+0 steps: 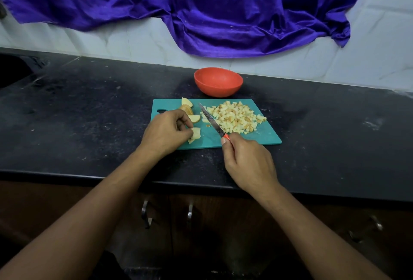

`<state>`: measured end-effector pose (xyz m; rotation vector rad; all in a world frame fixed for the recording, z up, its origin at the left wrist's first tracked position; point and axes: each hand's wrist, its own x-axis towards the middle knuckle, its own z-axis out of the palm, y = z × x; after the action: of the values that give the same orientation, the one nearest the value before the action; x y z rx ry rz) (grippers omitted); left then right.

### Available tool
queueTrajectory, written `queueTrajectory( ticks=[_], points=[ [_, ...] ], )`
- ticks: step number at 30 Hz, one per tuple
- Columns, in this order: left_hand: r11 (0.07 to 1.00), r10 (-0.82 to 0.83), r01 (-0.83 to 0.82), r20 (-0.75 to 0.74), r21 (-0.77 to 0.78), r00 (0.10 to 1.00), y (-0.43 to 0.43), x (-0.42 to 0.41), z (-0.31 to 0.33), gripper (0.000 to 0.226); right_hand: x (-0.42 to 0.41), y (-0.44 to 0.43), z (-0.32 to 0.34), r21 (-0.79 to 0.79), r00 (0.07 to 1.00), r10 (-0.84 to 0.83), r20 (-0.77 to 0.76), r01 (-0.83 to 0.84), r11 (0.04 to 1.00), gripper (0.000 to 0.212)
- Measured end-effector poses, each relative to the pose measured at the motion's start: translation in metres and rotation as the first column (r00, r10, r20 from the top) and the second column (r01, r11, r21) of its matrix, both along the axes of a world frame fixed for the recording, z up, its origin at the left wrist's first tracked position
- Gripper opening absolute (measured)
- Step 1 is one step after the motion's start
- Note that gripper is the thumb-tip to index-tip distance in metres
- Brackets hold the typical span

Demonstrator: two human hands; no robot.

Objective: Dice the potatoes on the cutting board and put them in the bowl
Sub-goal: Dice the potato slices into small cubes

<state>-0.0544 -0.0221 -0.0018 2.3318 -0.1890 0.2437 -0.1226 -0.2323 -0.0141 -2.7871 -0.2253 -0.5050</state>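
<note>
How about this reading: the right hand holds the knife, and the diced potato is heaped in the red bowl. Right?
Not quite. The head view shows the diced potato heaped on the teal cutting board; the red bowl behind it looks empty. The right hand does hold the knife.

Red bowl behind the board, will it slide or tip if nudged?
The red bowl looks plastic and empty, so probably light and apt to slide on the dark counter. Its rounded sides narrow toward the base, so a rim push might tip it.
</note>
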Motion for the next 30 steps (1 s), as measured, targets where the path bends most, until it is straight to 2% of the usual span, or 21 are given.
queueTrajectory(
  ticks=[6, 9, 11, 16, 25, 30],
  points=[
    [0.982, -0.182, 0.180, 0.043, 0.062, 0.982, 0.013, -0.001, -0.002, 0.018, 0.001, -0.001, -0.001, 0.001, 1.000, 0.001, 0.000, -0.001, 1.000, 0.031],
    [0.950, -0.309, 0.309, -0.010, 0.048, 0.951, 0.020, -0.002, 0.003, 0.023, 0.001, -0.001, 0.000, 0.000, 1.000, 0.001, -0.004, -0.001, 1.000, 0.030],
    [0.938, -0.339, 0.342, -0.058, 0.059, 0.939, 0.023, 0.000, 0.005, 0.025, 0.000, 0.000, 0.000, 0.001, 1.000, 0.001, -0.009, -0.001, 1.000, 0.030],
    [0.946, -0.278, 0.292, -0.109, 0.140, 0.954, 0.024, 0.010, 0.003, 0.024, -0.001, 0.001, 0.001, -0.008, 1.000, -0.005, -0.012, 0.005, 1.000, 0.031],
    [0.964, -0.069, 0.037, 0.116, 0.264, 0.991, 0.000, -0.008, -0.005, 0.023, -0.001, 0.002, 0.003, -0.018, 1.000, -0.012, -0.016, 0.012, 1.000, 0.030],
    [0.971, -0.020, -0.010, 0.123, 0.238, 0.992, -0.001, -0.010, -0.010, 0.026, -0.003, 0.005, 0.007, -0.047, 0.998, -0.027, -0.061, 0.024, 0.999, 0.033]
  ],
)
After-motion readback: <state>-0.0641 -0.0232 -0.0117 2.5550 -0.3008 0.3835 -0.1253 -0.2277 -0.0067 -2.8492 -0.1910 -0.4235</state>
